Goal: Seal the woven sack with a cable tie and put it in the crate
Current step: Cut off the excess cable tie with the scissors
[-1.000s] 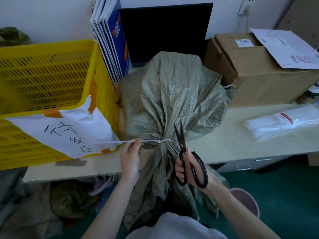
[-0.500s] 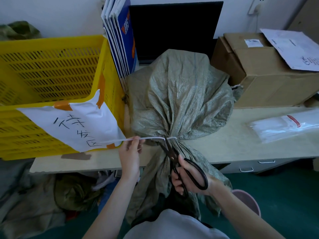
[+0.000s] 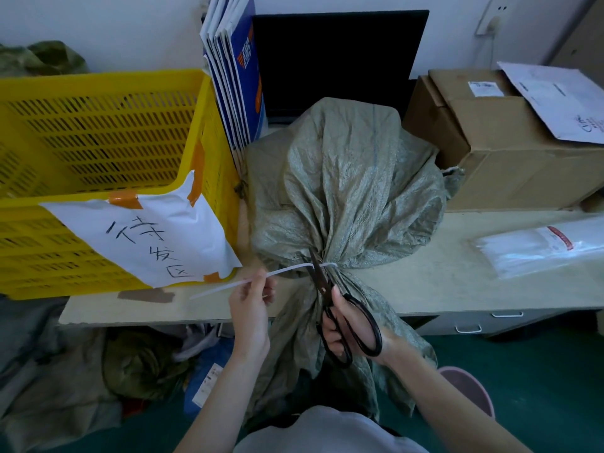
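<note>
While the grey-green woven plastic sack lies on the pale counter with its gathered neck hanging over the front edge, a white plastic cable tie circles that neck tightly. The tie's long free tail runs out to the left, where the left hand pinches it between thumb and fingers and holds it taut, slightly below the level of the loop. The right hand has its fingers curled through the loops of a pair of black-handled scissors, gripping them with the blades pointing up and away. The blade tips meet the tie tail just beside the sack's neck; the blades look nearly closed on it, but whether the tail is cut through cannot be told.

Left of the sack, on the same counter, stands a yellow slotted plastic crate, just beside the sack's body. A white paper sheet with handwritten characters is taped to its near wall with orange tape. Between crate and sack, a stack of blue-and-white flat cartons leans upright against the crate. Behind the sack stands a black monitor, and to the right a brown cardboard box carries a white printed sheet. A clear plastic packet of white cable ties lies on the counter well to the right.
</note>
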`<state>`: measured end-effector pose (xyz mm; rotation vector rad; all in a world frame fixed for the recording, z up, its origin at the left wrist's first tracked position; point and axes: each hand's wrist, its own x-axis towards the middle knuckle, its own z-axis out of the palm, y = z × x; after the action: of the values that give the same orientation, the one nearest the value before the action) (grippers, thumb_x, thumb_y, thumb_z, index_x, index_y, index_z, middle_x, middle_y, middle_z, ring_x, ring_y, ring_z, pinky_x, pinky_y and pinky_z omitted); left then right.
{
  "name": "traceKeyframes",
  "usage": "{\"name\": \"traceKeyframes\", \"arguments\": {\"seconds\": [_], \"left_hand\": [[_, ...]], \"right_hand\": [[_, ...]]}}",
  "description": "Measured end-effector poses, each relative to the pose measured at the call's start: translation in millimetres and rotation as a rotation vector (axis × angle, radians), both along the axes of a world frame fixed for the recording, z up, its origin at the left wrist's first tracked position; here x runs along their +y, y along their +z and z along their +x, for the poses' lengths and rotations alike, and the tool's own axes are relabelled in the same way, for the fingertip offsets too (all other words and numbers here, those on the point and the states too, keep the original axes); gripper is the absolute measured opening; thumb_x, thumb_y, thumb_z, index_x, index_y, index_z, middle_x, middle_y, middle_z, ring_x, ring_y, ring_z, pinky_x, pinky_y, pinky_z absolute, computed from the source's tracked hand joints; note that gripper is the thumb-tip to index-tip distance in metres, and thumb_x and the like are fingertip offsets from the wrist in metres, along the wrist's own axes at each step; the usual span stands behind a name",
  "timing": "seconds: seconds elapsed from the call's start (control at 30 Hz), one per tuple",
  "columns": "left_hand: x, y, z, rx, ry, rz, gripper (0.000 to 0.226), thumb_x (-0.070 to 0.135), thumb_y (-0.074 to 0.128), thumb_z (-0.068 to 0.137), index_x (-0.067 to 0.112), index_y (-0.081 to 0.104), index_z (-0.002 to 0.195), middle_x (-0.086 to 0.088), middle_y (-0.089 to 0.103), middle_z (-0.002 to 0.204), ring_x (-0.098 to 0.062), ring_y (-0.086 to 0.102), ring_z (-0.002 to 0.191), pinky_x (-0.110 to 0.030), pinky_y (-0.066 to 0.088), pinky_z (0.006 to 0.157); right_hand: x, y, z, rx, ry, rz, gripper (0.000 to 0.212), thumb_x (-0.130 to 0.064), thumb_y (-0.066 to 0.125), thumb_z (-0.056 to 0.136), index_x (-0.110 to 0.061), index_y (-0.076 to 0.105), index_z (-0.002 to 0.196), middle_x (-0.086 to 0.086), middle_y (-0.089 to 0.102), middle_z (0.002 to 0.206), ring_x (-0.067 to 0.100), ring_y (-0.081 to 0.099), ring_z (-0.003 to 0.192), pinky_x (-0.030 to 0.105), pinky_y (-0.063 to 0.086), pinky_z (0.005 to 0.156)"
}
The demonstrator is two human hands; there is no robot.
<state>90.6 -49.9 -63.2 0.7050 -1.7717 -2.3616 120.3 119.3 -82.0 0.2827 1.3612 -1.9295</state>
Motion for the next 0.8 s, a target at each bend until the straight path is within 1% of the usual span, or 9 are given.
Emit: {"name": "traceKeyframes", "arguments": {"seconds": [0.13, 0.2, 0.3, 0.4, 0.57, 0.8], "left_hand": [[0.5, -2.3, 0.6, -0.021, 0.016, 0.019, 0.022, 0.013, 0.054, 0.096, 0.01, 0.062, 0.075, 0.005, 0.063, 0.06, -0.009, 0.053, 0.061, -0.027, 0.041, 0.062], [1.3, -3.3, 0.6, -0.035, 0.014, 0.017, 0.022, 0.014, 0.054, 0.096, 0.01, 0.062, 0.075, 0.006, 0.062, 0.059, -0.01, 0.052, 0.061, -0.027, 0.042, 0.063], [2.1, -5.1, -0.3, -0.056, 0.004, 0.024, 0.022, 0.016, 0.054, 0.096, 0.009, 0.061, 0.077, 0.005, 0.061, 0.06, -0.009, 0.052, 0.06, -0.028, 0.041, 0.063], [2.9, -6.2, -2.0, -0.064, 0.007, 0.042, 0.023, 0.016, 0.054, 0.096, 0.01, 0.06, 0.075, 0.002, 0.059, 0.062, -0.011, 0.051, 0.059, -0.029, 0.04, 0.062], [5.1, -6.3, -4.3, -0.072, 0.013, 0.078, 0.023, 0.014, 0.052, 0.097, 0.01, 0.057, 0.075, 0.002, 0.057, 0.061, -0.009, 0.051, 0.057, -0.027, 0.04, 0.061], [7.3, -8.9, -6.0, -0.084, 0.016, 0.095, 0.023, 0.014, 0.052, 0.097, 0.011, 0.057, 0.075, 0.002, 0.056, 0.061, -0.011, 0.049, 0.06, -0.027, 0.04, 0.061]], "right_hand": [[-0.4, 0.2, 3.3, 0.05, -0.037, 0.024, 0.062, -0.076, 0.05, 0.066, -0.016, 0.04, 0.06, -0.003, 0.033, 0.052, 0.01, 0.03, 0.041, 0.019, 0.029, 0.039], [-0.3, 0.2, 4.2, 0.087, -0.045, 0.06, 0.063, -0.077, 0.052, 0.065, -0.016, 0.039, 0.06, -0.004, 0.035, 0.051, 0.009, 0.032, 0.04, 0.02, 0.029, 0.038], [0.0, 0.5, 4.2, 0.159, -0.032, 0.158, 0.067, -0.082, 0.049, 0.067, -0.016, 0.038, 0.059, -0.003, 0.035, 0.049, 0.012, 0.033, 0.036, 0.022, 0.03, 0.035], [0.9, -0.5, 4.2, 0.209, -0.016, 0.23, 0.067, -0.082, 0.046, 0.07, -0.016, 0.038, 0.059, 0.001, 0.033, 0.048, 0.016, 0.032, 0.034, 0.023, 0.03, 0.033], [4.0, -5.0, 3.5, 0.218, -0.016, 0.274, 0.065, -0.08, 0.046, 0.073, -0.017, 0.039, 0.057, 0.003, 0.032, 0.047, 0.017, 0.03, 0.032, 0.023, 0.028, 0.032], [7.8, -6.8, 4.8, 0.262, -0.006, 0.298, 0.065, -0.078, 0.046, 0.076, -0.017, 0.039, 0.055, 0.004, 0.032, 0.042, 0.019, 0.029, 0.029, 0.021, 0.026, 0.032]]}}
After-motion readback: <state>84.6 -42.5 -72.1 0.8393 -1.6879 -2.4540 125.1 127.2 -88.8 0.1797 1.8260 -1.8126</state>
